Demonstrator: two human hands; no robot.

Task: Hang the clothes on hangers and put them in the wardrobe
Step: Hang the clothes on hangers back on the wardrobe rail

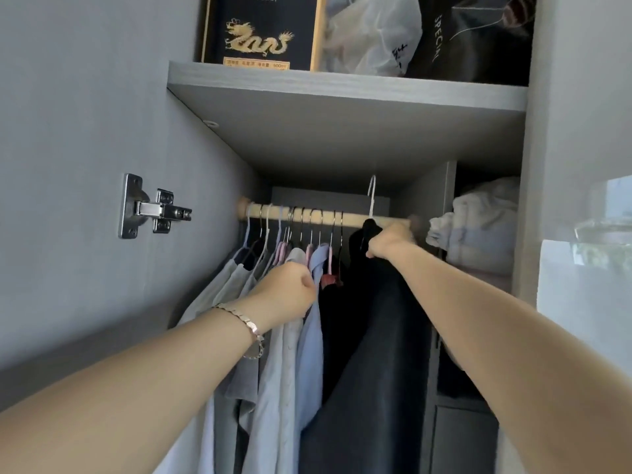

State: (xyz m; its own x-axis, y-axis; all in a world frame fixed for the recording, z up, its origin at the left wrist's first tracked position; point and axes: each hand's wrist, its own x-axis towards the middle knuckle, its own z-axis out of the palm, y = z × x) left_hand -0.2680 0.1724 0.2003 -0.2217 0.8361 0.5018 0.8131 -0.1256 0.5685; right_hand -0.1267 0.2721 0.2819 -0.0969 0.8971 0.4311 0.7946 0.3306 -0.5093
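A wooden rail [355, 218] crosses the open grey wardrobe, with several hangers on it carrying pale blue and grey shirts [290, 336]. My right hand [390, 241] grips the top of a dark garment [372, 354] on a hanger whose white hook [372, 195] stands above the rail, near its right end. My left hand [287, 289], with a bracelet at the wrist, is curled against the hanging shirts at a light blue collar and holds them to the left. A gap shows between the shirts and the dark garment.
A grey shelf [342, 87] overhead bears a dark box with a gold dragon [260, 32], a white plastic bag [372, 35] and a black bag. Folded pale cloth [478, 227] fills a compartment on the right. A metal hinge [150, 206] sticks out of the left panel.
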